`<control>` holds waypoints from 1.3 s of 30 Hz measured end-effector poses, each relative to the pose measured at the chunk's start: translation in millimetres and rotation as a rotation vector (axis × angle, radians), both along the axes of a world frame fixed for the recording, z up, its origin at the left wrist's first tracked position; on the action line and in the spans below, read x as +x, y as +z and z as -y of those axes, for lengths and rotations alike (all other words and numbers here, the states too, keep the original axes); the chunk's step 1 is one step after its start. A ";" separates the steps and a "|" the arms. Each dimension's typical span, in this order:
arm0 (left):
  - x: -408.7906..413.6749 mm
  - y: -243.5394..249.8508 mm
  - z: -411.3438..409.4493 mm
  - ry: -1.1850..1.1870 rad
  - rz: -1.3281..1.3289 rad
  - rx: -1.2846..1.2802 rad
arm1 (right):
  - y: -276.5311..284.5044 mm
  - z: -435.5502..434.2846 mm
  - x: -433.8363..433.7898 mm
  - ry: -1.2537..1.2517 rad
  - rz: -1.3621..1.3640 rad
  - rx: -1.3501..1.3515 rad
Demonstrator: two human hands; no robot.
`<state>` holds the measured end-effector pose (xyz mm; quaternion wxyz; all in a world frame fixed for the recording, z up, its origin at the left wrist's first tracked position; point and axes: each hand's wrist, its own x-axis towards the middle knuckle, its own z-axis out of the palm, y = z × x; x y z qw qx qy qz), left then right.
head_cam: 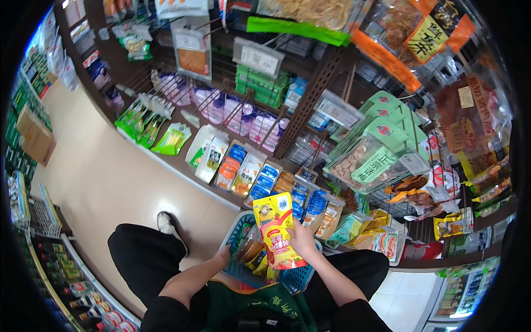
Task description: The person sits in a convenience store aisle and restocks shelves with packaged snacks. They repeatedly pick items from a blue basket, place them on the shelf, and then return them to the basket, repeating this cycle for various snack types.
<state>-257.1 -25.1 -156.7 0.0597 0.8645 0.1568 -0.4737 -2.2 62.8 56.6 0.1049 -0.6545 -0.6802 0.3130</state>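
Note:
My right hand (303,238) grips the right edge of a yellow and red snack pouch (276,232) with a cartoon figure and strawberries printed on it. The pouch is held over a blue plastic basket (299,274) between my knees and covers part of it. At the basket's left rim, my left hand (223,256) has its fingers curled over the edge, partly hidden. Inside the basket lie a clear-wrapped brown item (250,247), which looks like bread, and a yellow and dark packet (259,262).
Ahead, a shelf's bottom row holds boxes of small blue sachets (262,182) and green packets (172,139). Light-green bags (369,153) hang from hooks at right. Bottles (89,299) line a shelf at lower left. A cardboard box (35,135) stands across the tiled floor (103,166).

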 end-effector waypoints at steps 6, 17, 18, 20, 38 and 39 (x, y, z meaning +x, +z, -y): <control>-43.7 23.8 -38.4 -0.104 -0.033 0.030 | 14.6 -19.8 -15.8 -0.057 0.010 0.171; -81.5 43.4 -51.9 -0.201 0.034 0.000 | 45.7 -2.7 -49.6 -0.308 -0.072 0.375; -85.3 46.6 -51.5 -0.205 0.085 0.027 | 59.5 1.3 -55.0 -0.341 -0.082 0.376; -91.3 54.9 -51.7 -0.218 0.112 0.059 | 70.0 6.9 -62.9 -0.366 -0.087 0.407; -152.5 94.8 -107.0 0.470 0.112 0.208 | 73.9 4.3 -51.2 -0.462 -0.724 0.632; -143.9 119.7 -118.8 0.497 0.245 0.280 | 79.3 0.2 -52.5 -0.468 -0.786 0.633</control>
